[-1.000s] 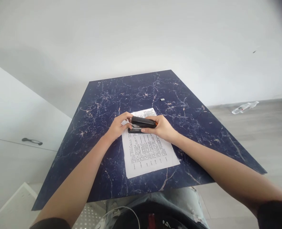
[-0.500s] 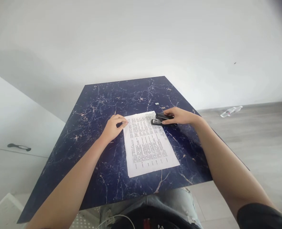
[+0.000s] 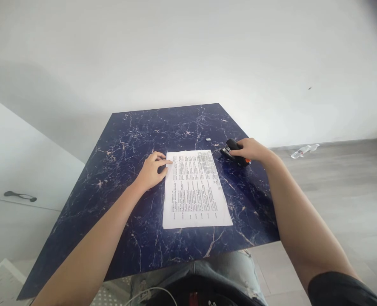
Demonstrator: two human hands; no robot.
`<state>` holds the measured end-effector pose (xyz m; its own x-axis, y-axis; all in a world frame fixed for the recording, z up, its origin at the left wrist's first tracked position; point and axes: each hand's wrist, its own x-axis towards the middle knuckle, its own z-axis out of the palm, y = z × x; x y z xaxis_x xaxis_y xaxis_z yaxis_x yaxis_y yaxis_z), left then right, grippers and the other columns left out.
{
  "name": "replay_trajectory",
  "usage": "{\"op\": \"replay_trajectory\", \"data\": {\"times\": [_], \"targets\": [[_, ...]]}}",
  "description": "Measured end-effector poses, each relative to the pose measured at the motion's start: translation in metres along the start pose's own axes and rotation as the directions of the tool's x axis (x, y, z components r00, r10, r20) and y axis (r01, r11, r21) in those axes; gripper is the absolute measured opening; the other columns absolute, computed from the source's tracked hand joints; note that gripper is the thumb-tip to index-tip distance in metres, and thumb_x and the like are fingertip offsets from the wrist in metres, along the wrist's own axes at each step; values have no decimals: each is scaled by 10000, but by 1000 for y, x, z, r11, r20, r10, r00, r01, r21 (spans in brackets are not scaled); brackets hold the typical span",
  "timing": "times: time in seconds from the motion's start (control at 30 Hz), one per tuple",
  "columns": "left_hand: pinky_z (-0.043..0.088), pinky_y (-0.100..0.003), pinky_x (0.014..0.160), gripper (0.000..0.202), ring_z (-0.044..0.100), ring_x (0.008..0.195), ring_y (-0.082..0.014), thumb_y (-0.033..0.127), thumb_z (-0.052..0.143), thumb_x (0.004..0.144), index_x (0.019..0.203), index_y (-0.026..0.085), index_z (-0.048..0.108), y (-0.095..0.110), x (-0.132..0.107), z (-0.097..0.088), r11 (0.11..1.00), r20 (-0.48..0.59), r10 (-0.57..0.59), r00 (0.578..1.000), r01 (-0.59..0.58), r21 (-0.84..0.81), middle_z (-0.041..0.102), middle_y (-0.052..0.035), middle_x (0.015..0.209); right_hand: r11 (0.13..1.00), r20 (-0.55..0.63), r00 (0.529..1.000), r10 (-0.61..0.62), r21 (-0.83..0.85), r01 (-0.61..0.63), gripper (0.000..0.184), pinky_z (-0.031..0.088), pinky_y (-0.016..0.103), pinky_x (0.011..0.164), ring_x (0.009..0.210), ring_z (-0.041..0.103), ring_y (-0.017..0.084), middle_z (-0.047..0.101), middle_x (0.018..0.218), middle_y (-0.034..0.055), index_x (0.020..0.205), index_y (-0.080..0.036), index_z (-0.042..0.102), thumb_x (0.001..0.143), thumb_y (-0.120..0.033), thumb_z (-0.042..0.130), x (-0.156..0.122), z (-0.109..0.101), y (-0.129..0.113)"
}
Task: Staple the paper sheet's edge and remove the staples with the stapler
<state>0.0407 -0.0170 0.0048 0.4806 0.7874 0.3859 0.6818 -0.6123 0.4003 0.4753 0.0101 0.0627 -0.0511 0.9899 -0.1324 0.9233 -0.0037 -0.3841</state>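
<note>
A printed sheet of paper (image 3: 196, 191) lies flat on the dark blue marbled table (image 3: 137, 238), its text running sideways. My left hand (image 3: 153, 170) rests at the sheet's upper left edge, the index finger stretched onto the paper and the thumb apart from it; it grips nothing. To the right of the sheet, my right hand (image 3: 250, 148) is closed round a black stapler (image 3: 230, 145) with an orange spot near its back end. The stapler's nose points left, a short way off the paper. Part of its body is hidden by my fingers.
A small row of staples (image 3: 208, 139), by its look, lies behind the sheet. Beyond the table stands a white wall (image 3: 182, 51). On the floor at the right lies a clear plastic bottle (image 3: 305, 150). A white cabinet with a dark handle (image 3: 20, 196) is at the left.
My right hand has drawn the stapler off the sheet's upper right corner, to the right and slightly back. The sheet has turned a little, and my left hand stays at its edge.
</note>
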Motion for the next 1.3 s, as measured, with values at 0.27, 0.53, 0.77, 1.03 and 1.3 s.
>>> {"op": "replay_trajectory", "data": {"times": [0.27, 0.53, 0.77, 1.03, 1.3], "targets": [[441, -557, 1112, 189, 605, 1185, -275, 246, 707, 921, 1102, 234, 762, 2, 1, -1, 998, -14, -71, 997, 71, -1, 588, -89, 1221, 995, -89, 992, -92, 38, 96, 560, 497, 454, 778, 870, 655, 329, 691, 951, 136, 912, -220, 609, 808, -765, 681, 2, 9, 3], [409, -597, 1091, 203, 566, 1254, -322, 309, 715, 936, 1132, 255, 717, 7, 0, -5, 997, 55, -69, 996, 67, 32, 592, -94, 1271, 920, -371, 875, -312, 111, 375, 510, 485, 504, 1061, 1182, 641, 346, 669, 1285, 144, 1281, -220, 651, 888, -541, 693, 8, 22, -5], [398, -607, 1094, 204, 571, 1248, -327, 303, 707, 937, 1136, 267, 726, 7, 0, -4, 996, 67, -92, 993, 91, 21, 591, -92, 1280, 814, -351, 918, -186, 468, 344, 412, 485, 444, 1064, 1168, 673, 294, 754, 1197, 80, 1185, -234, 735, 994, -559, 569, 11, 23, -5], [402, -607, 1090, 191, 566, 1261, -325, 308, 707, 938, 1122, 259, 721, 7, 1, -4, 994, 65, -108, 992, 106, 24, 595, -92, 1256, 842, -202, 962, -186, 472, 262, 293, 487, 513, 1079, 1166, 682, 316, 762, 1229, 86, 1143, -251, 756, 881, -369, 697, 13, 26, -8], [394, -603, 1108, 187, 569, 1244, -314, 310, 693, 948, 1126, 260, 720, 7, 1, -4, 994, 68, -111, 992, 110, 11, 594, -86, 1252, 814, -194, 973, -127, 540, 214, 213, 499, 488, 1087, 1162, 696, 293, 777, 1193, 69, 1047, -249, 737, 855, -338, 715, 12, 27, -7]]}}
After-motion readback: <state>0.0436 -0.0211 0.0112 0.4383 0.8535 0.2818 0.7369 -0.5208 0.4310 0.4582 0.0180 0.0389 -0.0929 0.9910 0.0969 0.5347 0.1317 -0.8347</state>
